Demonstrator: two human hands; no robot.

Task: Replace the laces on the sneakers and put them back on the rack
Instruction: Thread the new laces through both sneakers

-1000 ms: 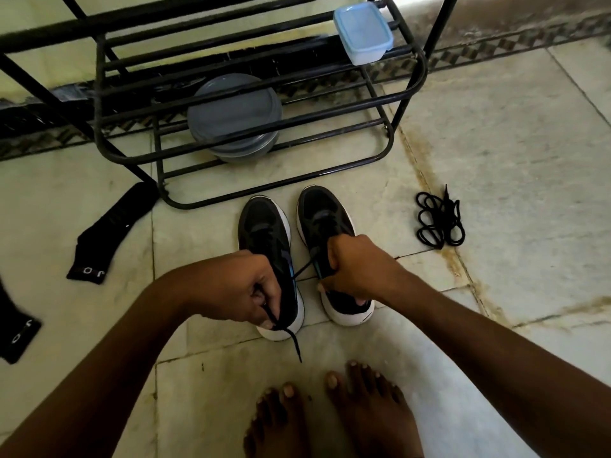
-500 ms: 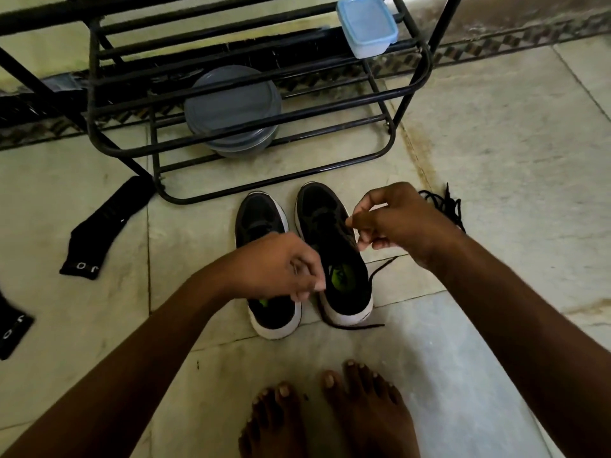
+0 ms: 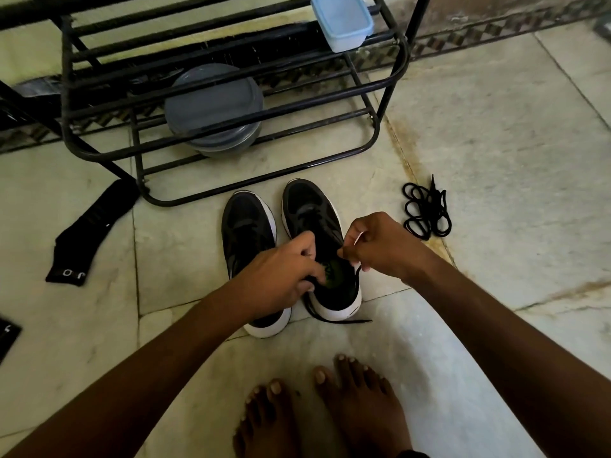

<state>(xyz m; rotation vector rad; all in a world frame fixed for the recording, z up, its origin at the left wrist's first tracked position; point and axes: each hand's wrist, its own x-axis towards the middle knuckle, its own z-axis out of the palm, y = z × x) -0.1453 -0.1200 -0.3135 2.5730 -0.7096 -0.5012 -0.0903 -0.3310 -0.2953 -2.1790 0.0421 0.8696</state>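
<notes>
Sneakers [image 3: 246, 226]: black pair, white soles, side by side on the floor before the rack [image 3: 380, 140].
Left hand [image 3: 281, 276]: fingers curled, gripping the right sneaker [image 3: 310, 209] at its opening.
Right hand [image 3: 380, 249]: pinching that shoe's black lace [image 3: 334, 320].
Spare lace [image 3: 426, 209]: coiled on the floor, off to the right.

Pale stained marble floor [image 3: 496, 127], patterned skirting border [image 3: 496, 34], dim light

Black sock [image 3: 94, 226], lying flat: small white characters near cuff end, reading roughly "o" then "J o"; only partly legible, wording uncertain.
Second black sock [image 3: 7, 337], at left frame edge: white mark, cut off, unreadable.
Right sneaker [image 3: 310, 206]: green print on insole, too blurred and hand-covered to read.
</notes>
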